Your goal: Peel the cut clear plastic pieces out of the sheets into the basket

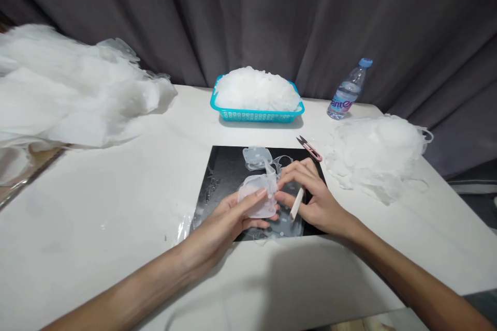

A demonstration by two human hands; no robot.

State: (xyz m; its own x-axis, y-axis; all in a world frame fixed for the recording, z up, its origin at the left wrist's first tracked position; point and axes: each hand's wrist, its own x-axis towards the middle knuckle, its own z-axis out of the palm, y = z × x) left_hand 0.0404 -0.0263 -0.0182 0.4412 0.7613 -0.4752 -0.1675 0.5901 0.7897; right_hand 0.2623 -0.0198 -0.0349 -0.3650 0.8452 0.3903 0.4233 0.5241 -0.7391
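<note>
Left hand (pixel 233 214): fingers bent round the piece, thumb flat on its upper face, other fingertips beneath; gap no wider than the thing held.
Piece (pixel 252 184): translucent, squarish with rounded corners; in the left hand, above the mat; a thin strip stands up at its right edge.
Right hand (pixel 314 196): fingers curled, with hold of the stick; thumb and forefinger tips close together at the piece's right edge. Cannot tell whether they pinch that edge or only touch it.
Stick (pixel 297 205): pale, slim, tilted across the right thumb; far end hidden by the hand.
Mat (pixel 225 163): black, flat on the tabletop (pixel 116 201), under both hands.
Second piece (pixel 257 157): translucent, on the mat's far part.
Snips (pixel 309 148): pink handle, dark blades apart, near the mat's far right corner.
Basket (pixel 258 115): blue, beyond the mat, heaped with white pieces (pixel 256 88).
Bottle (pixel 347 92): upright, blue cap, right of the basket.
Right pile (pixel 378 152): whitish, translucent, tangled.
Left heap (pixel 77 88): white, larger.
Backdrop: dark grey curtain (pixel 248 15).
</note>
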